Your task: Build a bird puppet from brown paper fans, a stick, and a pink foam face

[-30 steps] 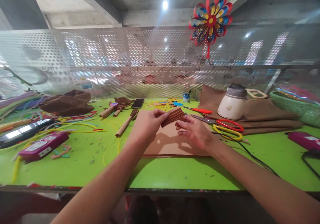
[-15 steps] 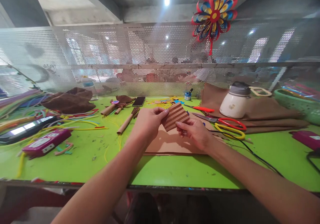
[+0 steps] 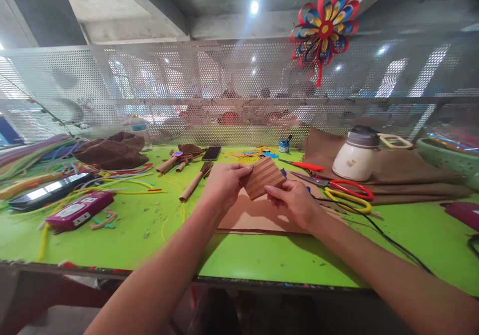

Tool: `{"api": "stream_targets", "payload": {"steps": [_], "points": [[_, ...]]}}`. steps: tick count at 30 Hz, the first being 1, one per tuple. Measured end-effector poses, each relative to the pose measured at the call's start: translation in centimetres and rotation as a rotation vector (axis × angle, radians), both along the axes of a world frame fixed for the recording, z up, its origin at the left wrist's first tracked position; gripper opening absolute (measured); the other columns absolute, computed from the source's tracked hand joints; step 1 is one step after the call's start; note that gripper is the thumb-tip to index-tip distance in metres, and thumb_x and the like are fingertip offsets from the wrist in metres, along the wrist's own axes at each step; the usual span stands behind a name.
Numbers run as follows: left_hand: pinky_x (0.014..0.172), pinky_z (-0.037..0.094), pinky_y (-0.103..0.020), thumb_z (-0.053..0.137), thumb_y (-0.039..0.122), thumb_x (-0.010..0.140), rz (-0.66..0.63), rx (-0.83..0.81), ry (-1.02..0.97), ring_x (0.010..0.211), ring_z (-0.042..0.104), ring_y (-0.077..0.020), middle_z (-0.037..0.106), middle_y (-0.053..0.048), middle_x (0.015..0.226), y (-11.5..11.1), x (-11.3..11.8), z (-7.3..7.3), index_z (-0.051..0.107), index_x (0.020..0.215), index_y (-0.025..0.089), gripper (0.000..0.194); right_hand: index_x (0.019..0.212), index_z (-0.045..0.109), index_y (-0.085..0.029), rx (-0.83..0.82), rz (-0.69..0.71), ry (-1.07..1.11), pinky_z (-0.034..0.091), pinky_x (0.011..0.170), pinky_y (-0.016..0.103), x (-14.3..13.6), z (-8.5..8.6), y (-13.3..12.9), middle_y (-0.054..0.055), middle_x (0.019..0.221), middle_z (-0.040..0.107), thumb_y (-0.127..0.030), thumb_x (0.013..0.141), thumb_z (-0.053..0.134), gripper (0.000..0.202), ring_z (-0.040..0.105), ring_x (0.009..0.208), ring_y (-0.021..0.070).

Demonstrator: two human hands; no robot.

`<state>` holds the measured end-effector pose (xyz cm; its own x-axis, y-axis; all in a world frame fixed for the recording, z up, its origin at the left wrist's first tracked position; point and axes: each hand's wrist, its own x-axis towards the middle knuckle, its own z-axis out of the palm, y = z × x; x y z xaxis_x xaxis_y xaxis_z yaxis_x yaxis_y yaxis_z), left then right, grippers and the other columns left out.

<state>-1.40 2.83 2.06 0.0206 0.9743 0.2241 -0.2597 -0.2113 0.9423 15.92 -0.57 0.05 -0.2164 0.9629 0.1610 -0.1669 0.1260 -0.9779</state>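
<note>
With my left hand (image 3: 225, 184) and right hand (image 3: 296, 199) pinching the striped brown paper (image 3: 263, 177) above the tan sheet (image 3: 243, 219) on the green surface (image 3: 130, 240), my narrow grip could crease or tear it if I pull unevenly.

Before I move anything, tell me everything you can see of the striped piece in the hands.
The striped piece is small, four-sided, with lighter and darker brown bands; it looks like paper or cloth. Tilted, it is held above the tan sheet. The left hand pinches its left corner; the right hand grips its right side.
</note>
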Motion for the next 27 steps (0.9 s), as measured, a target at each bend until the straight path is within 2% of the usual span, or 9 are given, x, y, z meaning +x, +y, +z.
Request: {"api": "stream_targets", "payload": {"steps": [4,8,10,12,15,18,23,27], "points": [[0.062,0.043,-0.024,0.080,0.032,0.066,-0.023,0.000,0.059,0.062,0.053,-0.0104,0.060,-0.002,0.064,-0.1,-0.2,0.1,0.066,0.064,0.011,0.025,0.058,0.061,-0.018,0.197,-0.157,-0.236,0.039,0.055,0.032,0.3,0.1,0.2,0.002,0.054,0.058,-0.041,0.072,0.072,0.029,0.049,0.052,0.0150],[0.073,0.047,-0.028,0.080,0.036,0.070,-0.011,-0.030,0.102,0.075,0.060,-0.0140,0.067,-0.006,0.081,-0.4,-0.2,0.1,0.070,0.085,0.013,0.029,0.081,0.066,-0.018,0.563,-0.391,-0.511,0.043,0.066,0.033,1.1,0.1,1.0,0.006,0.078,0.066,-0.027,0.082,0.062,0.010,0.057,0.068,0.0196],[0.072,0.048,-0.028,0.077,0.040,0.073,0.013,-0.070,0.098,0.074,0.060,-0.0138,0.065,-0.006,0.079,-0.7,0.1,0.0,0.067,0.084,0.013,0.031,0.083,0.065,-0.017,0.756,-0.508,-0.676,0.044,0.071,0.034,1.5,0.0,1.4,0.008,0.083,0.064,-0.023,0.086,0.057,0.010,0.057,0.075,0.0213],[0.071,0.050,-0.030,0.072,0.048,0.077,-0.016,-0.123,0.090,0.070,0.060,-0.0143,0.062,-0.006,0.074,-1.3,0.8,0.0,0.063,0.075,0.011,0.038,0.080,0.062,-0.017,0.891,-0.592,-0.850,0.044,0.071,0.034,1.8,-0.2,1.6,0.009,0.082,0.061,-0.020,0.088,0.053,0.013,0.056,0.076,0.0217],[0.076,0.053,-0.033,0.068,0.055,0.079,-0.199,-0.213,0.048,0.074,0.064,-0.0175,0.066,-0.011,0.078,-2.2,2.0,0.0,0.066,0.082,0.009,0.046,0.082,0.061,-0.016,1.003,-0.588,-1.088,0.044,0.070,0.035,1.6,-0.5,1.4,0.011,0.087,0.060,-0.014,0.091,0.047,0.017,0.054,0.080,0.0231],[0.077,0.053,-0.030,0.070,0.045,0.079,-0.333,-0.250,-0.008,0.074,0.064,-0.0157,0.069,-0.009,0.080,-2.6,2.6,0.0,0.068,0.090,0.012,0.035,0.089,0.064,-0.013,1.109,-0.484,-1.253,0.045,0.075,0.037,1.0,-0.7,0.7,0.015,0.098,0.062,-0.010,0.090,0.047,0.017,0.053,0.092,0.0264],[0.069,0.054,-0.032,0.063,0.027,0.080,-0.290,-0.288,-0.006,0.065,0.062,-0.0158,0.069,-0.008,0.070,-2.0,2.2,-0.4,0.068,0.079,0.013,0.015,0.085,0.065,-0.011,1.189,-0.398,-1.346,0.045,0.079,0.038,0.0,-0.8,-0.3,0.015,0.096,0.062,-0.008,0.089,0.049,0.017,0.051,0.092,0.0267],[0.068,0.054,-0.032,0.056,0.017,0.079,-0.215,-0.263,-0.035,0.066,0.062,-0.0170,0.069,-0.008,0.069,-1.7,2.2,-0.7,0.066,0.075,0.013,0.011,0.079,0.065,-0.013,1.252,-0.455,-1.328,0.043,0.080,0.040,0.0,-0.7,-0.5,0.014,0.094,0.061,-0.008,0.089,0.049,0.019,0.048,0.091,0.0272]]}}
